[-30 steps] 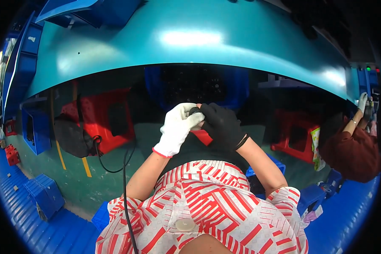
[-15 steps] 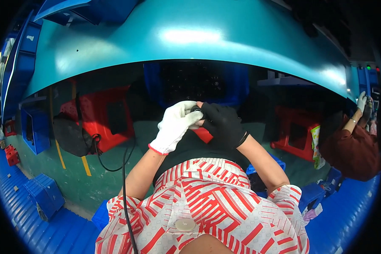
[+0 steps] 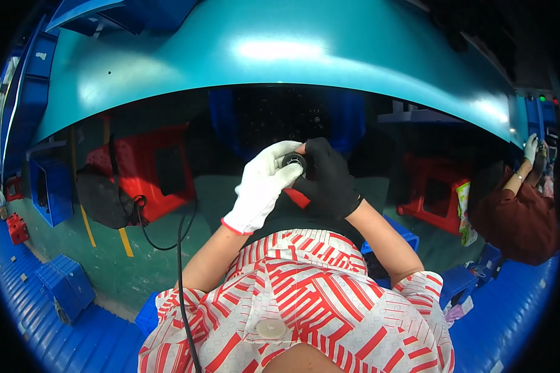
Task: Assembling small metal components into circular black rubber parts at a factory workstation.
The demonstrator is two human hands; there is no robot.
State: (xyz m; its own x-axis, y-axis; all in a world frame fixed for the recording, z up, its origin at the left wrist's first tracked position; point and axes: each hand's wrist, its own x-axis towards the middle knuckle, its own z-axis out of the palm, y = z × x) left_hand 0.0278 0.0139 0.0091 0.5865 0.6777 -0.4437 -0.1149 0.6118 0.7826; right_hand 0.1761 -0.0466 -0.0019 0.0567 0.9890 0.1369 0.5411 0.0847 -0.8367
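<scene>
A small black round part [image 3: 290,160], with a ring-like face and pale spokes inside, is held up in front of my body. My left hand [image 3: 259,186], in a white glove with a red cuff, closes on it with the thumb across its lower edge. On the other side, my right hand [image 3: 328,183] wears a black glove with bare fingertips. Its fingers curl against the part's right side, partly hidden by the part and the glove. Beyond both hands, below the table edge, a blue bin [image 3: 225,121] holds many dark pieces, some with shiny rings.
A teal table [image 3: 186,59] spans the far side. Red stools [image 3: 140,168] stand left and right, a black bag [image 3: 106,198] on the left one. A black cable [image 3: 182,280] runs past my left arm. Another person [image 3: 519,217] works at far right.
The round part has turned so that its ringed face shows more plainly. My right hand's fingers have risen slightly, and my left hand has shifted a little.
</scene>
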